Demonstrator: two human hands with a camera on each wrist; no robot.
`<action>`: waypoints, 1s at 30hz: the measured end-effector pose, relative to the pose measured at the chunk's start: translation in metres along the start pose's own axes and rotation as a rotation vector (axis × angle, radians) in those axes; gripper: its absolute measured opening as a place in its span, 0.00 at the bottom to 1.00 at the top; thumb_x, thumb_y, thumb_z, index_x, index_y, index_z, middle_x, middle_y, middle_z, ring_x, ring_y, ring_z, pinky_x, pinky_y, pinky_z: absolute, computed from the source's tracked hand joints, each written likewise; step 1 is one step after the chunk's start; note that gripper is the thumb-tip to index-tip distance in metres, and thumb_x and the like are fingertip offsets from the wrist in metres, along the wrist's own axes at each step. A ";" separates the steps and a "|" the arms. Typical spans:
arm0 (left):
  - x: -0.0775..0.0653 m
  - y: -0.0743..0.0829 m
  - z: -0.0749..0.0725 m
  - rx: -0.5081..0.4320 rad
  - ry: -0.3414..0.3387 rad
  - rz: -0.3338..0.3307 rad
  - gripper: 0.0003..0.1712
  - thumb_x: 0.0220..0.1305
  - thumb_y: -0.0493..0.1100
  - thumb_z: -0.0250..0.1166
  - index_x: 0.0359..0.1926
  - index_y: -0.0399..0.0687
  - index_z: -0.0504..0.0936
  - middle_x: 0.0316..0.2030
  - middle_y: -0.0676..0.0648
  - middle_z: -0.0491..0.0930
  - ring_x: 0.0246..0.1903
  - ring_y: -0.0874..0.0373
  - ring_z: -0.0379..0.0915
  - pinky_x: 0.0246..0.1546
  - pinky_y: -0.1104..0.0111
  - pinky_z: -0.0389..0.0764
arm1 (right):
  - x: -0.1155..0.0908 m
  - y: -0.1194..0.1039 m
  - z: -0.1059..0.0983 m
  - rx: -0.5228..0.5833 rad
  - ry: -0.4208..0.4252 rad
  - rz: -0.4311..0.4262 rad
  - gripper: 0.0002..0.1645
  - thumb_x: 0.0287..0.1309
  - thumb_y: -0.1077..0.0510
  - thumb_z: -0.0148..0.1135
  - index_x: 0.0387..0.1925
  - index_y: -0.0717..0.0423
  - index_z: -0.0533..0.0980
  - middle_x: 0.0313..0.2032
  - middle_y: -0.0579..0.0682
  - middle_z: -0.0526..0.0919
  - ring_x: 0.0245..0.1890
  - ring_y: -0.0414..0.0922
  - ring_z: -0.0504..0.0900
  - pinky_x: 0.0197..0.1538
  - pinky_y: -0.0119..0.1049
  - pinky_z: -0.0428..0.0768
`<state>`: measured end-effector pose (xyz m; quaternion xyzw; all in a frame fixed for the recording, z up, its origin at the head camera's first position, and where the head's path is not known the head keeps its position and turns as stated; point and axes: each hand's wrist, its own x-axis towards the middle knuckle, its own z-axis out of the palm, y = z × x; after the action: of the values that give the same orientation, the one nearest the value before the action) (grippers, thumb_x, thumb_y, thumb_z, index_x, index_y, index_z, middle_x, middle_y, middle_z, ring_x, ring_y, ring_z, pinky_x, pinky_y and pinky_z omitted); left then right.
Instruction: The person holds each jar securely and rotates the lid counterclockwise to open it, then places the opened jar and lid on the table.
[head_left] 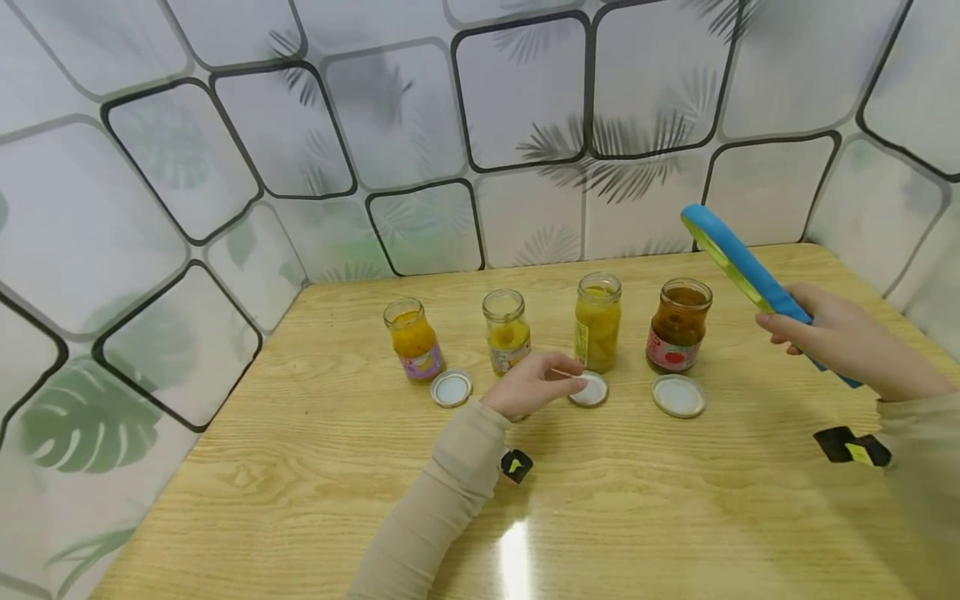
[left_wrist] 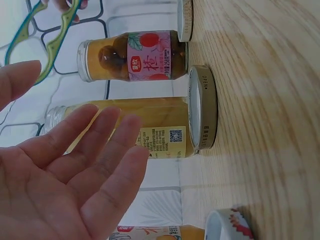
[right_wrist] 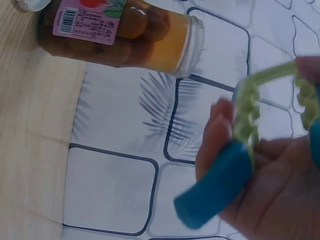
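Note:
My right hand (head_left: pixel 851 342) grips a blue and green jar opener (head_left: pixel 750 271), raised over the table's right side. In the right wrist view its toothed green inner edges (right_wrist: pixel 247 112) show. My left hand (head_left: pixel 534 386) hovers palm sideways near the middle jars, fingers loosely extended and nothing in them. Just beyond its fingertips, a lid (left_wrist: pixel 204 107) lies in front of the tall jar of yellow fruit (head_left: pixel 597 329). A shorter jar of yellow fruit (head_left: pixel 507 321) stands behind the left hand, partly covered by it. All jars in view are uncapped.
On the left stands a jar of orange fruit (head_left: pixel 415 342) with a lid (head_left: pixel 452 388) before it. To the right, a jar of dark red fruit (head_left: pixel 678 325) has another lid (head_left: pixel 678 396) in front. A patterned wall covering (head_left: pixel 525 100) rises behind the wooden table (head_left: pixel 337 467).

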<state>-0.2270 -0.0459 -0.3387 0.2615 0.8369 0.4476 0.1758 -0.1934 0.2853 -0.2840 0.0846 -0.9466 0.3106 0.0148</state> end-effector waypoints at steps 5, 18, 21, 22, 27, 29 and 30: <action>0.000 0.000 0.001 0.005 -0.014 0.000 0.21 0.62 0.47 0.55 0.51 0.38 0.73 0.46 0.46 0.74 0.44 0.56 0.71 0.40 0.70 0.73 | 0.004 0.009 0.002 -0.009 0.037 0.116 0.44 0.62 0.44 0.42 0.59 0.79 0.47 0.34 0.68 0.70 0.24 0.51 0.70 0.20 0.38 0.66; 0.000 0.002 0.000 0.012 -0.017 0.000 0.20 0.62 0.46 0.55 0.50 0.38 0.74 0.46 0.46 0.75 0.43 0.56 0.71 0.39 0.70 0.73 | 0.017 0.048 0.008 -0.122 -0.038 0.173 0.43 0.56 0.40 0.49 0.44 0.81 0.56 0.25 0.62 0.66 0.22 0.51 0.68 0.19 0.39 0.67; -0.001 0.002 0.000 0.006 -0.025 0.003 0.20 0.62 0.46 0.55 0.49 0.37 0.74 0.46 0.45 0.75 0.43 0.56 0.71 0.39 0.70 0.73 | 0.020 0.056 0.012 -0.164 -0.080 0.168 0.44 0.55 0.40 0.51 0.42 0.82 0.56 0.25 0.63 0.67 0.22 0.51 0.68 0.20 0.39 0.68; -0.001 0.002 0.000 0.006 -0.027 0.003 0.19 0.62 0.46 0.55 0.49 0.37 0.74 0.46 0.46 0.75 0.43 0.56 0.71 0.39 0.70 0.73 | 0.021 0.058 0.014 -0.173 -0.093 0.170 0.45 0.54 0.39 0.52 0.42 0.83 0.56 0.24 0.63 0.67 0.22 0.51 0.68 0.20 0.39 0.68; -0.002 0.003 0.000 0.001 -0.036 0.003 0.20 0.62 0.46 0.55 0.50 0.37 0.74 0.46 0.45 0.74 0.44 0.54 0.70 0.41 0.69 0.72 | 0.022 0.068 0.020 -0.208 -0.173 0.160 0.43 0.50 0.41 0.58 0.37 0.83 0.58 0.21 0.59 0.66 0.20 0.50 0.68 0.20 0.39 0.69; -0.002 0.003 0.000 -0.003 -0.037 0.002 0.19 0.62 0.46 0.55 0.49 0.37 0.74 0.46 0.45 0.74 0.45 0.54 0.70 0.41 0.69 0.72 | 0.022 0.071 0.024 -0.234 -0.194 0.151 0.40 0.48 0.43 0.60 0.33 0.80 0.60 0.21 0.59 0.67 0.21 0.50 0.68 0.21 0.39 0.69; -0.002 0.003 0.000 -0.004 -0.038 0.002 0.20 0.62 0.46 0.55 0.50 0.37 0.74 0.46 0.45 0.74 0.45 0.53 0.70 0.41 0.69 0.72 | 0.022 0.073 0.025 -0.247 -0.201 0.145 0.37 0.47 0.43 0.61 0.30 0.78 0.62 0.21 0.58 0.66 0.21 0.49 0.67 0.21 0.38 0.68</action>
<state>-0.2243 -0.0460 -0.3359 0.2706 0.8323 0.4443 0.1916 -0.2272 0.3245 -0.3449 0.0443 -0.9780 0.1822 -0.0918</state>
